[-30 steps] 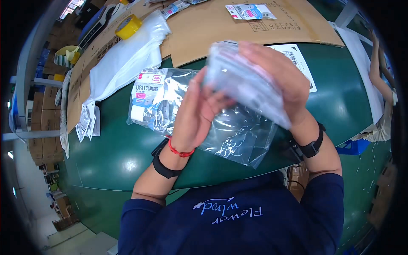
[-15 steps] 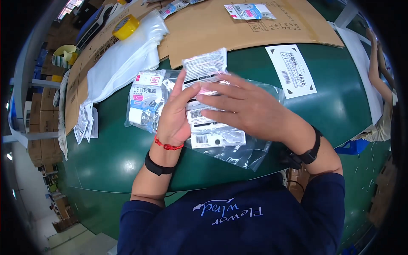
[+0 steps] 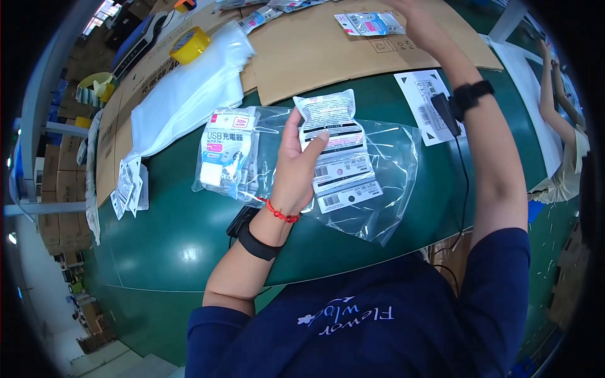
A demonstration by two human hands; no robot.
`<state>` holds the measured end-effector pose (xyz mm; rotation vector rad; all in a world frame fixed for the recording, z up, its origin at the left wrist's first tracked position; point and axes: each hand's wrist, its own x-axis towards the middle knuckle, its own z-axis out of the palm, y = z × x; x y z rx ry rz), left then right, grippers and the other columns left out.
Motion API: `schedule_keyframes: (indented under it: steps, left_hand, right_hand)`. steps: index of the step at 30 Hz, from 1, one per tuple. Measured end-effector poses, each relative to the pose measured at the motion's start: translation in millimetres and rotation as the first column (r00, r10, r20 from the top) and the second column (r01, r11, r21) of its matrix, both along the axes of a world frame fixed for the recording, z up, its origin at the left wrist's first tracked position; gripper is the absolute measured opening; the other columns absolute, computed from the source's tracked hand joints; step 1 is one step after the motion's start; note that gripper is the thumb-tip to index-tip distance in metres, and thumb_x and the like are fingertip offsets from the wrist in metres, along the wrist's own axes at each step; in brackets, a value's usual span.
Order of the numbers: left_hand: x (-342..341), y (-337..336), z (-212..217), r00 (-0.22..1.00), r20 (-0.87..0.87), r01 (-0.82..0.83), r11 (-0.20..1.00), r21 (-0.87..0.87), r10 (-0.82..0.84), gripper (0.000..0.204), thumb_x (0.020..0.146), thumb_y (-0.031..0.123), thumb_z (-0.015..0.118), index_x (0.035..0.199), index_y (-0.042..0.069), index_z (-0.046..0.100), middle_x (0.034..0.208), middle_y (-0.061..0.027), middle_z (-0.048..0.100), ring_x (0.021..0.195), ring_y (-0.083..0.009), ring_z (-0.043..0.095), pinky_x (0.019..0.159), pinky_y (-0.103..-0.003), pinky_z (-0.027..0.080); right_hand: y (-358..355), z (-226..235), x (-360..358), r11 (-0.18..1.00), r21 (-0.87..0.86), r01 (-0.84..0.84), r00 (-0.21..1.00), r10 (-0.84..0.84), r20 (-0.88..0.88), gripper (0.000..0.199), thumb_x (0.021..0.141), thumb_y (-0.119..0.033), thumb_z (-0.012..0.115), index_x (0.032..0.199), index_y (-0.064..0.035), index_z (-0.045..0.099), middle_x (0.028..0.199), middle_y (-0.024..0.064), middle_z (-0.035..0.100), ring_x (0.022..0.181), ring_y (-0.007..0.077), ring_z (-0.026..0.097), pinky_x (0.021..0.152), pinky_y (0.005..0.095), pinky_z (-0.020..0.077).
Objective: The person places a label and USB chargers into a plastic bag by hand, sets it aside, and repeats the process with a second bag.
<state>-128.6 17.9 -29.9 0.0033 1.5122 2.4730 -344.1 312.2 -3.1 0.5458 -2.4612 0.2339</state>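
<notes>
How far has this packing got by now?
Done: several white label-covered packets lie in the clear plastic bag on the green table. In hand: left hand holds them flat; right hand reaches over the brown cardboard sheet. Left: bag unsealed.

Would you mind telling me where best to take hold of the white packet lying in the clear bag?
Probably by its crimped top edge, coming from the far side. The white packet lies flat in the clear bag, the left hand covers its left edge, and the top end pokes out of the bag's mouth.

Bright, sharp, fisheye-bent dark edges
</notes>
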Motion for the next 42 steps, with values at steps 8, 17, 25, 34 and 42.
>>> schedule_keyframes:
  steps: [8,17,25,34,42]
  left_hand:
    - [3,-12,1,1.0,-0.008,-0.012,1.0,0.024,0.012,0.06,0.088,-0.001,0.054,0.141,0.005,0.027,0.126,-0.009,0.051,0.112,-0.0158,0.052,0.094,-0.03,0.043]
    - [-1,-8,4,0.997,-0.011,0.071,0.956,0.283,-0.071,0.059,0.087,-0.001,0.051,0.141,0.007,0.026,0.124,-0.011,0.051,0.111,-0.0199,0.055,0.092,-0.034,0.047]
    - [-1,-8,8,0.996,-0.067,0.078,0.924,0.375,-0.057,0.06,0.087,-0.003,0.048,0.141,0.008,0.024,0.123,-0.0138,0.051,0.111,-0.0229,0.056,0.092,-0.036,0.049]
    - [2,-17,23,0.991,-0.088,0.133,0.815,0.564,-0.101,0.055,0.091,0.005,0.052,0.14,0.007,0.026,0.125,-0.0135,0.051,0.112,-0.0224,0.055,0.092,-0.036,0.048]
    - [8,-7,20,0.979,-0.191,-0.016,0.957,0.289,0.074,0.054,0.092,0.009,0.055,0.139,0.006,0.028,0.126,-0.012,0.051,0.113,-0.0204,0.053,0.093,-0.035,0.047]
  right_hand:
    - [-62,36,25,0.929,0.366,0.045,0.837,-0.235,0.494,0.057,0.075,0.0,0.067,0.129,-0.011,0.053,0.129,0.0145,0.05,0.117,0.0323,0.05,0.098,0.0346,0.0408]
    - [-42,35,64,0.945,0.327,0.0,0.776,-0.206,0.596,0.057,0.073,-0.021,0.076,0.125,-0.0091,0.057,0.122,0.0133,0.052,0.109,0.0303,0.053,0.095,0.0346,0.0428]
    - [-23,9,80,0.982,0.184,-0.054,0.928,-0.018,0.372,0.047,0.077,-0.02,0.067,0.121,-0.006,0.058,0.108,0.0148,0.057,0.101,0.0317,0.056,0.09,0.0365,0.0452]
    - [-119,57,245,0.97,0.1,-0.223,0.972,0.23,-0.058,0.067,0.064,-0.017,0.072,0.128,-0.0129,0.053,0.102,0.0112,0.057,0.106,0.0291,0.055,0.102,0.0502,0.0316]
    - [-135,31,275,0.906,0.099,-0.412,0.896,0.383,0.225,0.066,0.071,-0.02,0.073,0.13,-0.0069,0.048,0.117,0.0138,0.05,0.112,0.0321,0.051,0.105,0.0531,0.0281]
